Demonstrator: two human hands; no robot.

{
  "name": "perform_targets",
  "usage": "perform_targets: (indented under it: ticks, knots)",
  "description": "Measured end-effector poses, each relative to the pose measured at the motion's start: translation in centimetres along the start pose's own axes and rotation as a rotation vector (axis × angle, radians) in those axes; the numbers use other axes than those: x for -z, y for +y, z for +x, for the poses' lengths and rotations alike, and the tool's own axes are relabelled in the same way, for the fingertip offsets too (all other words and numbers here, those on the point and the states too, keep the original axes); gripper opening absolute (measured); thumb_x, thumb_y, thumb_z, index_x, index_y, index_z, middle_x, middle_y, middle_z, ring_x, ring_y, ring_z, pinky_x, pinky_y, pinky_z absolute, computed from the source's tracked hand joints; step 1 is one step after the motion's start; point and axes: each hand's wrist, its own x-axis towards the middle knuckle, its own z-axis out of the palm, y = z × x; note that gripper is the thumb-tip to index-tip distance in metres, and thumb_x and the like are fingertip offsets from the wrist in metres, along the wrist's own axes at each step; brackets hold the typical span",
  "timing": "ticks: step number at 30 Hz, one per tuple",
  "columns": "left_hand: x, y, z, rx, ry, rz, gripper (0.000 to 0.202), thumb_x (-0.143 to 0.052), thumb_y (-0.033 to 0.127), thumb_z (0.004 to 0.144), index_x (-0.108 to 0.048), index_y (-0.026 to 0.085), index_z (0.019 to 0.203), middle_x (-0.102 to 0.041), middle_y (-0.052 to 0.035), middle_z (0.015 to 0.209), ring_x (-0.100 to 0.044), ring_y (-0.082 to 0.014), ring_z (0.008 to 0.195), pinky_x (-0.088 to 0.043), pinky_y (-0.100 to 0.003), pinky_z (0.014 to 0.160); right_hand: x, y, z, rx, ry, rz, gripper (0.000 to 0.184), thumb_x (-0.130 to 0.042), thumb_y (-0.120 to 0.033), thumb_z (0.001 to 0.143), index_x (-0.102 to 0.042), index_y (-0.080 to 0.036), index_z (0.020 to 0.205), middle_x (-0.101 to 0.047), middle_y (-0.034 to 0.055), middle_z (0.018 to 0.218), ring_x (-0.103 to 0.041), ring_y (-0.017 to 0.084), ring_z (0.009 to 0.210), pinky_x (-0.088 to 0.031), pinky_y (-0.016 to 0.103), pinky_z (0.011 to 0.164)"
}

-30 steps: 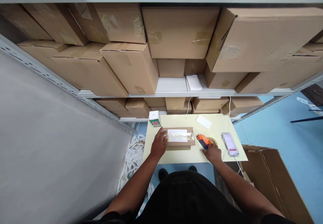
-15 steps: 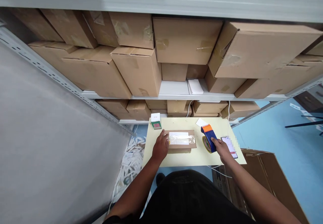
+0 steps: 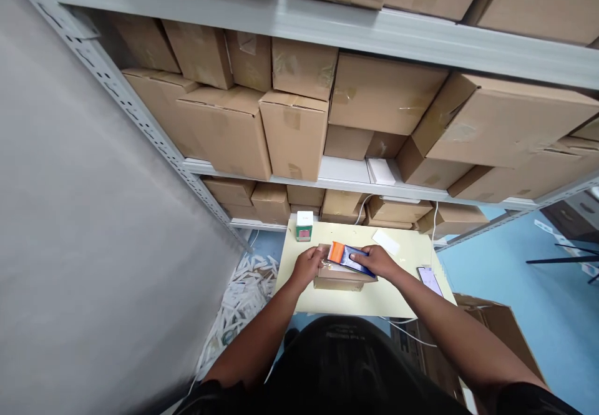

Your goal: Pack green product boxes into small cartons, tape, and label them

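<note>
A small cardboard box lies on the cream table, its taped top partly covered by a tape dispenser. The tape dispenser is blue with an orange front end, held flat over the box by my right hand, whose fingers wrap its rear part. At the box's left end my left hand is closed on the edge, thumb on top, close to the dispenser's orange end. Whether the dispenser touches the box top is hard to see. The white label on the box is mostly hidden.
On the table stand a small white and green box, a white card and a phone. Shelves of cardboard boxes rise behind. Shredded paper lies on the floor left; an open carton stands right.
My right hand has brought the tape dispenser left from beside the box to over its top. My left hand remains at the box's left end. The view has shifted.
</note>
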Motion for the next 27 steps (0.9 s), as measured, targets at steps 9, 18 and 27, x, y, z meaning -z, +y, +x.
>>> perform_targets:
  ticks: [9, 18, 27]
  knots:
    - [-1.5, 2.1, -0.7, 0.266, -0.137, -0.603, 0.051, -0.079, 0.062, 0.071, -0.066, 0.016, 0.089, -0.06, 0.001, 0.069, -0.05, -0.0084, 0.055, -0.027, -0.021, 0.05, -0.1, 0.9, 1.3, 0.077, -0.12, -0.065, 0.061, -0.064, -0.079, 0.076, -0.066, -0.018, 0.066, -0.057, -0.002, 0.057, -0.05, 0.014, 0.058, -0.033, 0.025, 0.054]
    - [-1.5, 0.4, -0.4, 0.24, 0.115, -0.318, 0.034, -0.073, 0.048, 0.074, -0.066, 0.016, 0.082, -0.063, 0.0005, 0.067, -0.051, -0.0096, 0.055, -0.038, -0.023, 0.054, 1.6, -1.0, 1.6, 0.017, -0.217, -0.212, 0.058, -0.067, -0.078, 0.075, -0.073, -0.02, 0.071, -0.069, 0.0021, 0.064, -0.063, 0.018, 0.064, -0.039, 0.025, 0.057]
    - [3.1, -4.1, 0.3, 0.243, 0.325, -0.008, 0.023, -0.061, 0.038, 0.084, -0.069, 0.017, 0.085, -0.069, -0.0035, 0.076, -0.062, -0.0164, 0.068, -0.047, -0.028, 0.066, 4.4, -0.2, 0.7, -0.058, -0.166, -0.434, 0.06, -0.061, -0.078, 0.081, -0.074, -0.02, 0.07, -0.072, 0.0057, 0.068, -0.066, 0.019, 0.067, -0.038, 0.026, 0.058]
